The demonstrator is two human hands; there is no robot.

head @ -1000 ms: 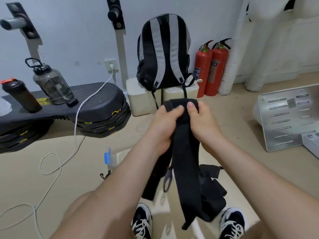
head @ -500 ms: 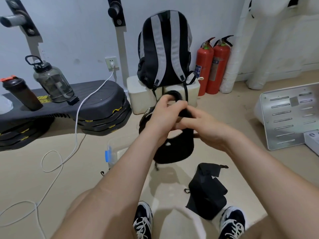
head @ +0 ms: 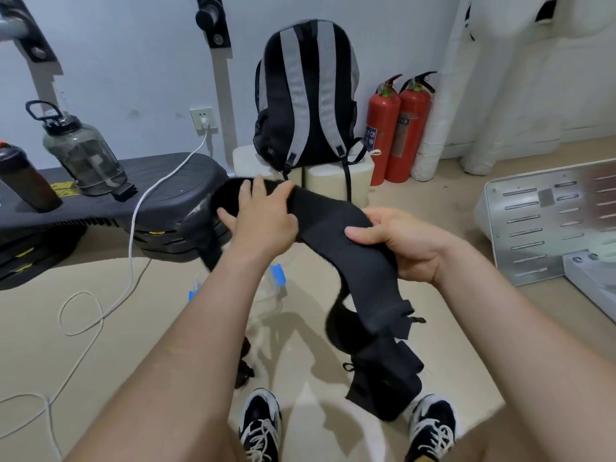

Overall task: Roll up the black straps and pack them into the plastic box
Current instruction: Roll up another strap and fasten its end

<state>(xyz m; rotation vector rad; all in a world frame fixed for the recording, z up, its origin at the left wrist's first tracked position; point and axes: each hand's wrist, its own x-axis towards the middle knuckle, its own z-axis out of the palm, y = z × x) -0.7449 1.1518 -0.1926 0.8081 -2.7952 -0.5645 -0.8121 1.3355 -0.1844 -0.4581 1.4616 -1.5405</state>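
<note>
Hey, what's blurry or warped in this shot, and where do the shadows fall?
Head view: the strap smears with motion blur near the left hand, while the right hand looks sharper. Head view: the wide lens bends the white pipe towards the right edge. Head view: soft shadows lie on the floor below the arms.

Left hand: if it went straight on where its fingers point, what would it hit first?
Beyond the black strap it holds, probably the white block under the backpack; depth is unclear.
</note>
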